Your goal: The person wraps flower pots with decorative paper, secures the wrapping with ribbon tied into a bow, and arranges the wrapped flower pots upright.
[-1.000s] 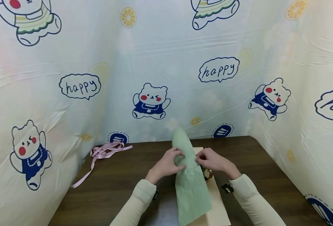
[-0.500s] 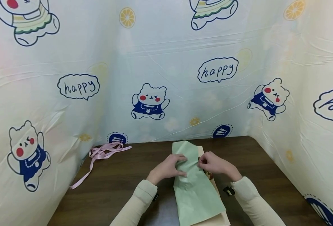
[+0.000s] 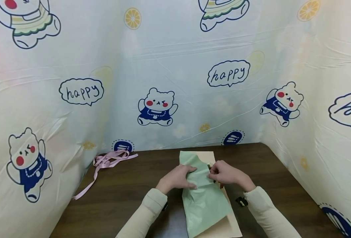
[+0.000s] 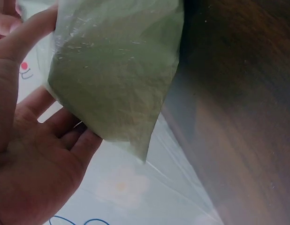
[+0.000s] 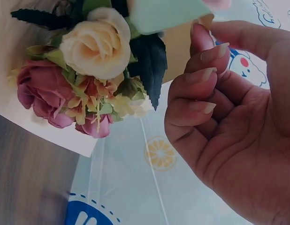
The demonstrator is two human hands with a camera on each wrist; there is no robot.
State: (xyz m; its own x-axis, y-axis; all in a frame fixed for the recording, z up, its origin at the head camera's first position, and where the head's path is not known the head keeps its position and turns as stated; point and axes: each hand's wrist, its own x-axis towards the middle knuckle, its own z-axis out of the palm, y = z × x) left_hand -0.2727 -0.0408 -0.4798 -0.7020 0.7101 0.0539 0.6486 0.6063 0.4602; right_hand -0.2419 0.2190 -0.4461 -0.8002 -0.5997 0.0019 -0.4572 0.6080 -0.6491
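Observation:
A sheet of pale green wrapping paper (image 3: 205,198) is folded over a bouquet of flowers lying on beige paper. In the right wrist view the bouquet shows a cream rose (image 5: 95,43), dusky pink roses (image 5: 44,91) and dark leaves. My left hand (image 3: 176,178) holds the green paper at its left side, thumb on top. The left wrist view shows its fingers (image 4: 86,145) passing behind the paper's edge. My right hand (image 3: 226,172) pinches the green paper's right edge between thumb and index finger, beside the flowers. In the head view the green paper hides most of the bouquet.
A beige paper sheet (image 3: 233,224) lies under the bouquet on the dark wooden table (image 3: 127,191). Loosely piled pink ribbon (image 3: 105,162) lies at the table's back left, one end trailing forward. A printed curtain (image 3: 175,66) surrounds the back and sides.
The green paper's raised far end has come down flat, and its near right corner swung right, then partly back. Both hands have shifted slightly, still holding the paper.

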